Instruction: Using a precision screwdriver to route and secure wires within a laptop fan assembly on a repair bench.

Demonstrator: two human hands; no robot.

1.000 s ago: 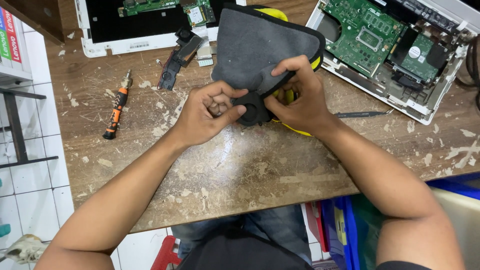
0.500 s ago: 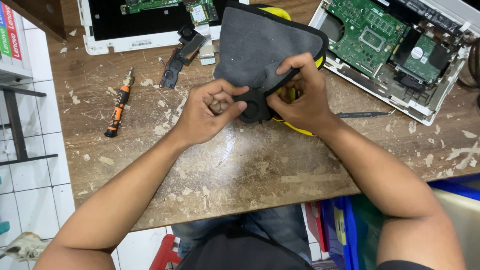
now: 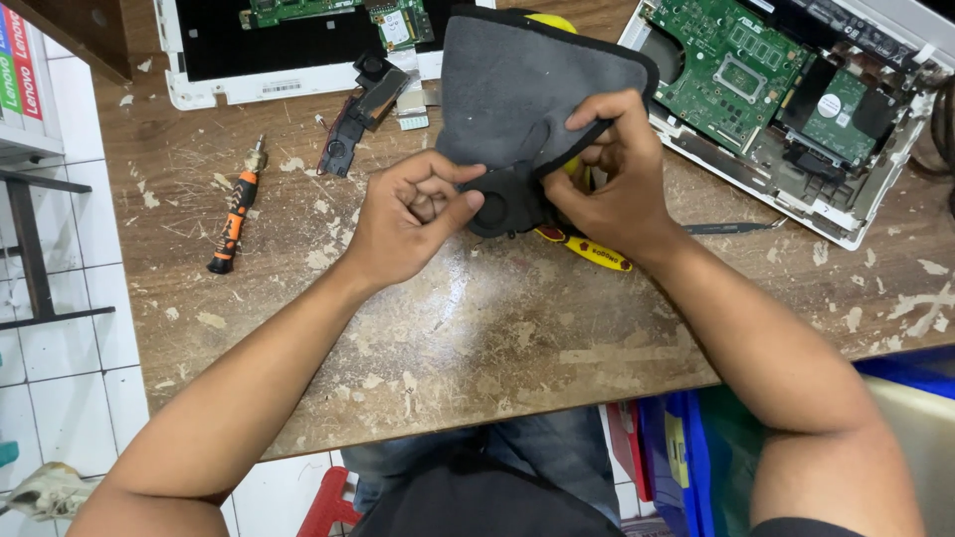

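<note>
left fingers: curled in tight on the left hand [image 3: 413, 224], thumb pressed to the rim of a round black fan [image 3: 502, 211] – grasping it at centre frame.
right fingers: right hand [image 3: 607, 179] pinches the dark edge of a grey pouch [image 3: 517, 94] between thumb and forefinger, the other fingers bent under, against the fan.
fan: held between both hands just above the table, half under the pouch's lower edge.
pouch: spreads up from the hands to the top centre of the frame.
under the hands: yellow tool handles [image 3: 592, 254] peek out beside the right wrist.
left of frame: orange-and-black screwdriver [image 3: 234, 214] lies on the scarred wooden table [image 3: 477, 328], well apart from the hands.
upper right: opened laptop with green circuit board [image 3: 756, 70].
upper left: second opened white laptop shell [image 3: 279, 50] – black loose part [image 3: 358, 109] beside it.
</note>
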